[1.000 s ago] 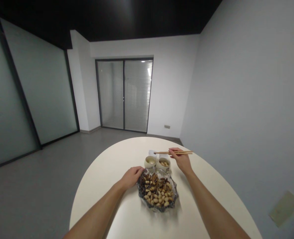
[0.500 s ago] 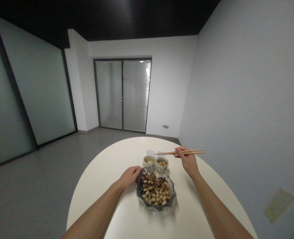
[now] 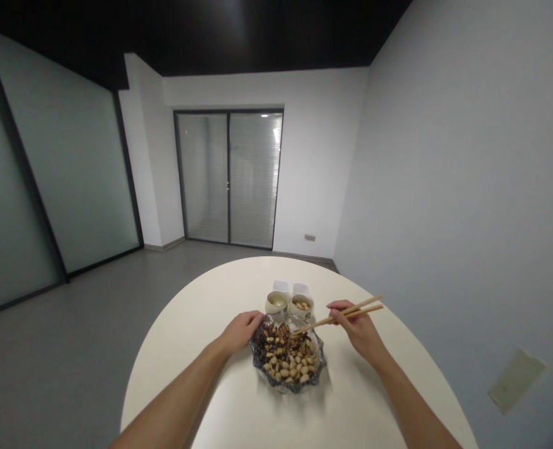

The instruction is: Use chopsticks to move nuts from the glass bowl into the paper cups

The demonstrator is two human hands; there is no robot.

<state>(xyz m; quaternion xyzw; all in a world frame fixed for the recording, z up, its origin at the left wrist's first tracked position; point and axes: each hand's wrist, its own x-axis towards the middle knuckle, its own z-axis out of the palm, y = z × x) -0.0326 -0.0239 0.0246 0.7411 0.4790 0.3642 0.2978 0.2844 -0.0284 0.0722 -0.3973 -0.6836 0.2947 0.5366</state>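
A scalloped glass dish [image 3: 261, 369] of mixed dark and pale nuts [image 3: 288, 358] sits on a round white table [image 3: 220, 399]. My left hand [image 3: 241, 329] curls on the dish's left rim, fingers closed around it. My right hand [image 3: 358, 327] pinches a pair of wooden chopsticks [image 3: 339, 315]; their tips reach down into the nuts at the far side of the dish. Behind the dish stand two small cream cups: the left cup [image 3: 276, 302] looks empty, and the right cup [image 3: 301, 306] holds a few pale nuts.
Two small white lids or containers [image 3: 290, 287] lie behind the cups. A grey wall [image 3: 468, 206] runs close along the table's right side. Grey floor [image 3: 70, 337] spreads to the left, with glass partitions and a sliding door [image 3: 230, 178] at the back.
My right hand has come down and toward me from above the cups. The chopsticks have tilted from level to tips down in the nuts. My left hand stays on the dish rim.
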